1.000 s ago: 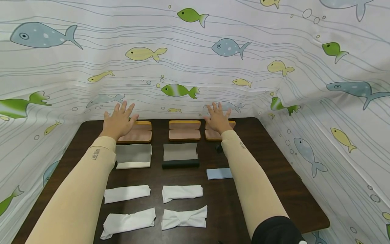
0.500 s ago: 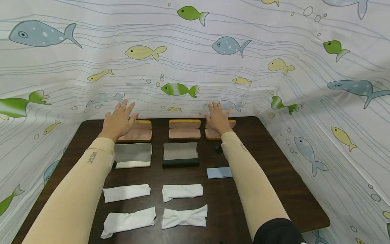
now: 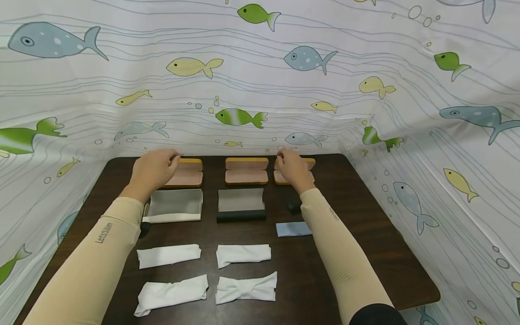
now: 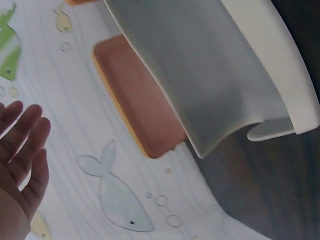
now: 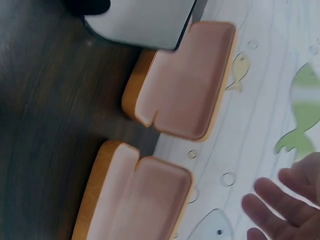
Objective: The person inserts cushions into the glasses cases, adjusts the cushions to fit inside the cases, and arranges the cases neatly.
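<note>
My left hand (image 3: 154, 169) hovers above the leftmost orange glasses case (image 3: 188, 176), partly hiding it. In the left wrist view its fingers (image 4: 30, 135) are loosely bent and hold nothing. Over the rightmost orange glasses case (image 3: 283, 178), my right hand (image 3: 294, 168) hangs with bent fingers. The right wrist view shows those fingers (image 5: 272, 210) relaxed and without any object. A third orange glasses case (image 3: 246, 176) stands between the hands. All three cases have raised lids and pink linings. Nearer are a white glasses case (image 3: 174, 205) and a black glasses case (image 3: 241, 205), both opened with grey linings.
Several folded white cloths (image 3: 243, 255) lie in two rows on the dark table (image 3: 308, 280). A folded light-blue cloth (image 3: 292, 229) lies by the right forearm. A fish-patterned curtain (image 3: 260, 81) surrounds the table's back and sides.
Both hands have gone from spread fingers to bent, lowered fingers. The left forearm has shifted slightly left, uncovering more of the white glasses case. The cases and cloths stay in place.
</note>
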### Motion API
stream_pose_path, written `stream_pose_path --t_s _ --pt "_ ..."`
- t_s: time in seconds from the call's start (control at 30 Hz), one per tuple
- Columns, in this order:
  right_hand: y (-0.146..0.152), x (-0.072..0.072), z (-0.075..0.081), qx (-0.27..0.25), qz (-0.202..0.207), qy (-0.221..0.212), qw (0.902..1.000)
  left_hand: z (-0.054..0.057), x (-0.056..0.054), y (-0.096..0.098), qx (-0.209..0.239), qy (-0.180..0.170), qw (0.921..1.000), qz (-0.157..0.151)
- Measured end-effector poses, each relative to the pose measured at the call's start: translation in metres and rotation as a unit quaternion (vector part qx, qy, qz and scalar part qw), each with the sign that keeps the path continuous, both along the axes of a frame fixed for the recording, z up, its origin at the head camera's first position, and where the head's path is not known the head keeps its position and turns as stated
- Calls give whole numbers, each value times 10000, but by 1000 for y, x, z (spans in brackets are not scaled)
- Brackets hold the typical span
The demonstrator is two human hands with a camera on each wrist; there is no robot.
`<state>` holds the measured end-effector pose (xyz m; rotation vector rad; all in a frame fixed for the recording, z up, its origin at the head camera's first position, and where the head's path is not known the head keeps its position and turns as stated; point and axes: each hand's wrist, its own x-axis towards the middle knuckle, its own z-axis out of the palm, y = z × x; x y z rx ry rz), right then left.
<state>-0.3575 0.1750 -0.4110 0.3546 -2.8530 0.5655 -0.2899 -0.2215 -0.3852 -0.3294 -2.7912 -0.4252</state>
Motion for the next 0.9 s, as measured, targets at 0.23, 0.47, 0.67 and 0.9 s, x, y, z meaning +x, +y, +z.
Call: stream_pose_path --t_s 0.23,0.47,0.67,0.9 --pt "-2 41 -9 206 553 436 9973 -12 33 20 49 165 9987 -477" --pt "-7 95 -18 611 1164 -762 9884 -34 71 52 -140 -476 9918 -1177" --pt "-7 135 -42 871 1860 -1811 9618 -62 100 84 -331 -1384 9788 -1473" --pt "-10 159 -63 1010 2127 -2160 9476 -90 116 104 -553 -1314 9739 -1769"
